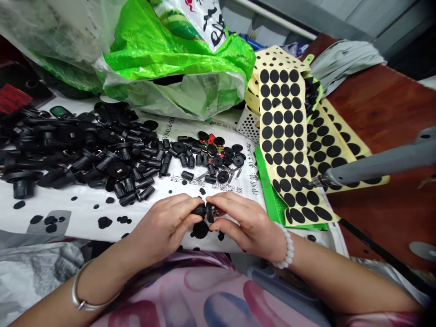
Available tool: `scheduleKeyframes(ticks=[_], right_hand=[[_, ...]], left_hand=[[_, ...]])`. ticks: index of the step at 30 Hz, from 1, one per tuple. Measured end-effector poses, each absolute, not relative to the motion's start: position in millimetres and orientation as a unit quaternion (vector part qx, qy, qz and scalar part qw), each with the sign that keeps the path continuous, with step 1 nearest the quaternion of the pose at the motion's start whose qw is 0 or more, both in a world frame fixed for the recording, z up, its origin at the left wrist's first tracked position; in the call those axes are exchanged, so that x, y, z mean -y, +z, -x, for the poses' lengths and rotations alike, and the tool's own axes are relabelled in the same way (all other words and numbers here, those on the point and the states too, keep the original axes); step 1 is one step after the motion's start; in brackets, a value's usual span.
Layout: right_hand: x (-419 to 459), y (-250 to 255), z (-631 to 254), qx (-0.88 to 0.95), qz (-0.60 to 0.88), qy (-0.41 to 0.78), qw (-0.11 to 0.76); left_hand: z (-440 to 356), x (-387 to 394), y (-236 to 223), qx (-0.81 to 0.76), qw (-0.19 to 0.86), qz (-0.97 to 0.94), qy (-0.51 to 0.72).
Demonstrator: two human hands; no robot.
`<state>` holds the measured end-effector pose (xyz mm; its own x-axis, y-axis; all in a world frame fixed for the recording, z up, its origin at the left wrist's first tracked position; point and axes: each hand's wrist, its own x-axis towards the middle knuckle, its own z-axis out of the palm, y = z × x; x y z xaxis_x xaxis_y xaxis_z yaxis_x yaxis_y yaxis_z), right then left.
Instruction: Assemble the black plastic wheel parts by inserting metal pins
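Note:
My left hand [163, 227] and my right hand [245, 225] meet above a white sheet, both gripping a small black plastic part [200, 210]. Its cylindrical body sits in my left fingers, and my right fingertips pinch its round end. A large heap of similar black plastic parts [102, 152] lies just beyond my hands, spreading left. Several small metal pins [235, 175] lie at its right side. Sheets of black adhesive dots on yellow backing [282, 136] lie to the right, out of reach of my fingers.
The white sheet [85, 222] has stray black dots stuck on it. Green plastic bags [170, 54] bulge at the back. A green tray [269, 195] lies under the dot sheets. A grey tool shaft [374, 163] reaches in from the right over a brown wooden tabletop [381, 100].

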<state>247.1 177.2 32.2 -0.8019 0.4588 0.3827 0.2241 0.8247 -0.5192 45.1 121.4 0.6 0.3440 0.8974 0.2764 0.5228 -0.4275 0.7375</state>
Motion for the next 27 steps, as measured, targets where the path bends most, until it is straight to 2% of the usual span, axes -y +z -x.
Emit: scheduleKeyframes(ticks=[6, 10, 17, 23, 27], right_hand=[[-185, 34, -248, 0.96, 0.102, 0.11, 0.237], [-193, 33, -246, 0.956, 0.066, 0.152, 0.242], [-195, 26, -242, 0.885, 0.153, 0.361, 0.25], [-188, 27, -240, 0.814, 0.208, 0.472, 0.269], [-187, 24, -240, 0.786, 0.23, 0.494, 0.293]], left_hand=[[-42, -120, 9, -0.434, 0.473, -0.684, 0.346], [-40, -115, 9, -0.426, 0.583, -0.603, 0.34], [-48, -113, 0, -0.493, 0.391, -0.674, 0.387], [-51, -114, -5, -0.516, 0.337, -0.682, 0.394], [-53, -114, -4, -0.521, 0.315, -0.696, 0.381]])
